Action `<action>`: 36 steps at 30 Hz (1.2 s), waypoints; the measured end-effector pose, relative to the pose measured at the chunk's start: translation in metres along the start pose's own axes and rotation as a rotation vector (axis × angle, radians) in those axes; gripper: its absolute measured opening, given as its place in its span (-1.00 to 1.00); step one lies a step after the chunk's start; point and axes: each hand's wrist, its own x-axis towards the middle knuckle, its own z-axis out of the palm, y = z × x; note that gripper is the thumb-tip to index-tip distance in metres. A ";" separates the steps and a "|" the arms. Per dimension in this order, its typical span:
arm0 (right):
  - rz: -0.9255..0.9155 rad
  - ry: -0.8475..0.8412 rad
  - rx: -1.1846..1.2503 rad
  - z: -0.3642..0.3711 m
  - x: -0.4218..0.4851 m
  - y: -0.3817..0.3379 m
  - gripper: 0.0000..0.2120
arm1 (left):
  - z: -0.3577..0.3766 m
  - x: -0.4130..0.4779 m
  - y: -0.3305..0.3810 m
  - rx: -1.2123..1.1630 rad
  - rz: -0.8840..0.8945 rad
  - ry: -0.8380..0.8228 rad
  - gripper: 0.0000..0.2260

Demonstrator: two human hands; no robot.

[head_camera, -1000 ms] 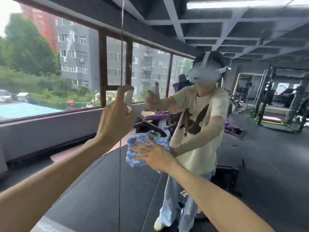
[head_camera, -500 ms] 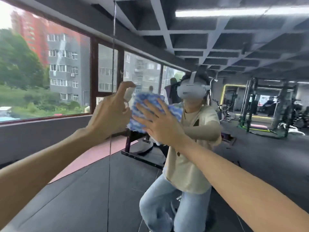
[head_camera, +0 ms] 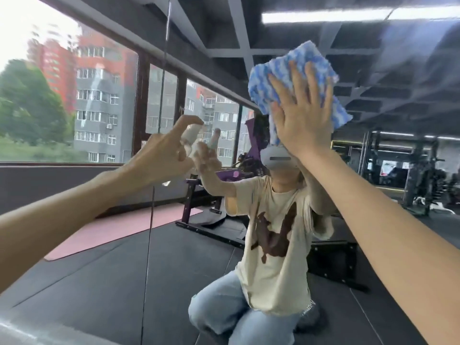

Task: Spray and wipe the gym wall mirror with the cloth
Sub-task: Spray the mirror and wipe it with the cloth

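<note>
The wall mirror [head_camera: 373, 78] fills the whole view and reflects the gym and a kneeling person. My right hand [head_camera: 302, 115] presses a blue-and-white cloth [head_camera: 286, 70] flat against the glass, high up, with straight spread fingers. My left hand [head_camera: 161, 158] grips a small pale spray bottle [head_camera: 191, 135], index finger curled over its top, held close to the mirror left of the cloth. Most of the bottle is hidden by my fingers.
A vertical seam [head_camera: 159, 120] between mirror panels runs just left of the bottle. Reflected in the glass are big windows [head_camera: 74, 108], a pink mat [head_camera: 119, 227], a purple bench [head_camera: 214, 195] and weight racks [head_camera: 410, 170] at the right.
My right hand has swept the cloth up the mirror from waist height to well above head height. The left hand keeps holding the bottle at about the same place.
</note>
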 end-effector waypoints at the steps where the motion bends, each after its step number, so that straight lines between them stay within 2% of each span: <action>1: 0.003 0.028 -0.010 0.002 -0.016 0.000 -0.53 | 0.009 -0.014 -0.002 -0.029 -0.012 0.027 -0.37; 5: 0.029 0.064 -0.032 0.006 -0.041 -0.007 -0.54 | 0.042 -0.055 -0.002 -0.141 -0.113 0.012 -0.47; 7: 0.021 0.038 -0.040 0.004 -0.035 -0.005 -0.54 | 0.053 -0.060 -0.003 -0.105 -0.142 0.000 -0.55; 14: 0.103 0.014 -0.018 0.006 -0.051 -0.027 -0.53 | 0.072 -0.080 -0.001 -0.069 -0.076 0.048 -0.63; 18: 0.092 0.007 -0.029 0.008 -0.057 -0.030 -0.53 | 0.059 -0.067 0.002 -0.038 -0.038 0.079 -0.57; 24: 0.089 -0.009 -0.003 0.010 -0.054 -0.040 -0.52 | 0.037 -0.048 0.009 -0.038 0.015 0.158 -0.67; 28: -0.101 0.006 0.049 0.014 -0.087 -0.075 -0.53 | 0.028 -0.038 0.012 -0.079 -0.021 0.206 -0.62; 31: -0.546 -0.150 0.082 0.024 -0.158 -0.106 -0.53 | 0.020 -0.029 0.017 -0.080 0.001 0.208 -0.58; 33: -0.854 -0.185 0.055 0.025 -0.162 -0.089 -0.57 | 0.014 -0.022 0.025 -0.037 0.047 0.208 -0.56; 34: -0.909 -0.138 0.004 0.026 -0.144 -0.073 -0.56 | 0.011 -0.018 0.028 -0.030 0.057 0.222 -0.54; 35: -0.839 -0.098 -0.051 0.025 -0.117 -0.062 -0.55 | 0.006 -0.013 0.031 -0.031 0.053 0.239 -0.54; 36: -0.644 -0.037 -0.088 0.020 -0.090 -0.056 -0.54 | 0.001 -0.008 0.033 -0.037 0.033 0.258 -0.53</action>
